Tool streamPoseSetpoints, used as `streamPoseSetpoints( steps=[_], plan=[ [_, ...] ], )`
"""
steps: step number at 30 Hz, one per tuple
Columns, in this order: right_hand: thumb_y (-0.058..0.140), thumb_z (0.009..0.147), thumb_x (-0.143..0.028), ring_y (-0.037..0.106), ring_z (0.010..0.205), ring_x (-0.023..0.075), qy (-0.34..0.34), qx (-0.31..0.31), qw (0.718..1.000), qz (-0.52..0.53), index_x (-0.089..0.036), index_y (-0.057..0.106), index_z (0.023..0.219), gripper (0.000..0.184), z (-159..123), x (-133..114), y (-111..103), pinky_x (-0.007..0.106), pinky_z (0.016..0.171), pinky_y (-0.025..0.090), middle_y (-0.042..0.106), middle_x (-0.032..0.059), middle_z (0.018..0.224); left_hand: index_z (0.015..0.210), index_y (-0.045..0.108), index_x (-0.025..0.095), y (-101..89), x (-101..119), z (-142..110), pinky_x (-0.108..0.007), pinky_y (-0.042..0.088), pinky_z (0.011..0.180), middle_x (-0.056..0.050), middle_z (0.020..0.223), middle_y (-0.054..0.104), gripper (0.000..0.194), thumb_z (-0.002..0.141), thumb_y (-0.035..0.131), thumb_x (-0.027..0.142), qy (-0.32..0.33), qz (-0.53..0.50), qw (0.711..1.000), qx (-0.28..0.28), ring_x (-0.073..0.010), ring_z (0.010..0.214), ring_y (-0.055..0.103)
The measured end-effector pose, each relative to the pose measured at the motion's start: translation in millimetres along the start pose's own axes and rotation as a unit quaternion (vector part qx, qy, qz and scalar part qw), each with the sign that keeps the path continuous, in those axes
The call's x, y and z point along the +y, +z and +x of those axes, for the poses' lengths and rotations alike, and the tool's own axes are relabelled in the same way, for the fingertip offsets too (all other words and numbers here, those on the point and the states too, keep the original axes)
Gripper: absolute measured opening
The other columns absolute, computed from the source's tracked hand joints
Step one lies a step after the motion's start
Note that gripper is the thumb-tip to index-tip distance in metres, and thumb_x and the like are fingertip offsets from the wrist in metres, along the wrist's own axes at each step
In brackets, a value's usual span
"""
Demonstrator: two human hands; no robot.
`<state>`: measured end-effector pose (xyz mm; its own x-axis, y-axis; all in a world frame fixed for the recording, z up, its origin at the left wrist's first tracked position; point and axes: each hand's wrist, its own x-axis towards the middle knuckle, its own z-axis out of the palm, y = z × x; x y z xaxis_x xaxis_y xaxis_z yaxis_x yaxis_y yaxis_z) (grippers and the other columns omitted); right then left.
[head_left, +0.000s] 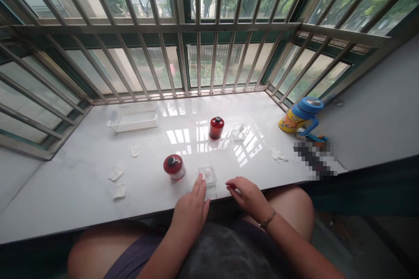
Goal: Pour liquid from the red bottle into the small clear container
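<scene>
My left hand rests at the near edge of the white windowsill, fingers stretched out and together, the fingertips touching a small clear square dish. My right hand lies just right of the dish, fingers curled inward at the sill's edge, with nothing I can make out in them. A squat red jar with a dark top stands left of the dish. A taller red bottle with a black cap stands farther back, beside a second clear dish.
A white plastic basket sits at the back left. Crumpled white tissue bits lie at left, another bit at right. A blue and yellow cup lies tipped at far right. Metal window bars close the back.
</scene>
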<state>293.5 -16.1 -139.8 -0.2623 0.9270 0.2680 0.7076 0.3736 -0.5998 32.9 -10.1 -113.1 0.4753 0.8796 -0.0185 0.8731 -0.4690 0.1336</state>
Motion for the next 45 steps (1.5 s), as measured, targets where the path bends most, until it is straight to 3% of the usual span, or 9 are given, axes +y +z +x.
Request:
streamPoseSetpoints(
  steps=[8,12,15,20,28,31,35,41,45],
  plan=[
    [0.055,0.109,-0.027,0.075,0.081,0.0265,0.052,0.002,0.999,0.001,-0.028,0.072,0.108,0.017,-85,6,11,0.041,0.071,0.064,0.076,0.0044,0.092,0.152,0.058,0.019,7.4,-2,0,-0.035,0.065,0.071,-0.015,0.171,0.046,0.046,0.107,0.054,0.028,-0.004,-0.031,0.999,0.043,-0.0253,0.093,0.078],
    [0.054,0.109,-0.026,0.074,0.082,0.0268,0.056,-0.023,0.998,-0.003,-0.028,0.071,0.107,0.018,-97,1,16,0.041,0.072,0.063,0.075,0.0038,0.091,0.152,0.052,0.021,6.7,-4,6,-0.035,0.066,0.083,-0.014,0.162,0.057,0.046,0.107,0.057,0.03,-0.019,-0.095,0.991,0.09,-0.0299,0.12,0.075],
    [0.054,0.108,-0.023,0.073,0.081,0.0267,0.038,-0.027,0.999,0.0,-0.027,0.071,0.106,0.017,-91,-6,20,0.042,0.072,0.062,0.075,0.004,0.091,0.147,0.053,0.023,3.1,-7,17,-0.038,0.064,0.095,-0.013,0.146,0.066,0.045,0.105,0.064,0.031,-0.041,-0.168,0.976,0.13,-0.0307,0.128,0.07],
    [0.055,0.108,-0.02,0.073,0.099,0.0295,0.01,0.019,0.999,0.024,-0.03,0.066,0.12,0.018,-59,-23,25,0.05,0.087,0.065,0.074,0.0075,0.108,0.135,0.062,0.024,-0.9,-10,42,-0.037,0.063,0.085,-0.006,0.125,0.067,0.047,0.093,0.081,0.031,-0.088,-0.287,0.947,0.112,-0.0185,0.081,0.071],
    [0.068,0.103,-0.025,0.048,0.154,0.0354,-0.001,0.071,0.995,0.069,-0.028,0.032,0.166,0.073,6,-32,31,0.063,0.125,0.048,0.047,0.0177,0.166,0.111,0.065,0.022,3.4,-12,56,-0.031,0.052,0.076,0.0,0.11,0.062,0.037,0.083,0.088,0.025,-0.123,-0.383,0.911,0.09,-0.0152,0.078,0.062],
    [0.071,0.101,-0.027,0.047,0.155,0.0342,-0.004,0.061,0.994,0.093,-0.029,0.028,0.169,0.08,21,-29,36,0.061,0.127,0.046,0.045,0.0166,0.168,0.106,0.057,0.022,9.1,-14,56,-0.029,0.047,0.073,0.004,0.097,0.058,0.041,0.081,0.09,0.027,-0.154,-0.4,0.899,0.089,-0.0141,0.072,0.056],
    [0.072,0.101,-0.029,0.052,0.151,0.0337,0.018,0.06,0.99,0.127,-0.03,0.031,0.169,0.079,29,-24,47,0.058,0.125,0.049,0.05,0.0155,0.164,0.13,0.056,0.026,12.2,-16,58,-0.03,0.048,0.076,0.002,0.109,0.059,0.059,0.081,0.089,0.023,-0.138,-0.427,0.889,0.085,-0.0141,0.075,0.056],
    [0.07,0.1,-0.028,0.053,0.151,0.0331,0.045,0.069,0.981,0.176,-0.031,0.03,0.167,0.078,24,-24,59,0.057,0.12,0.053,0.049,0.015,0.165,0.1,0.055,0.023,13.1,-15,58,-0.028,0.045,0.072,0.005,0.096,0.054,0.039,0.08,0.088,0.024,-0.156,-0.452,0.873,0.094,-0.0119,0.069,0.051],
    [0.069,0.1,-0.026,0.053,0.15,0.033,0.051,0.066,0.98,0.178,-0.031,0.03,0.167,0.078,24,-27,58,0.056,0.118,0.055,0.048,0.0147,0.166,0.127,0.058,0.027,15.4,-14,57,-0.028,0.047,0.073,0.002,0.109,0.056,0.054,0.081,0.086,0.022,-0.145,-0.466,0.868,0.089,-0.0129,0.073,0.053]
  ],
)
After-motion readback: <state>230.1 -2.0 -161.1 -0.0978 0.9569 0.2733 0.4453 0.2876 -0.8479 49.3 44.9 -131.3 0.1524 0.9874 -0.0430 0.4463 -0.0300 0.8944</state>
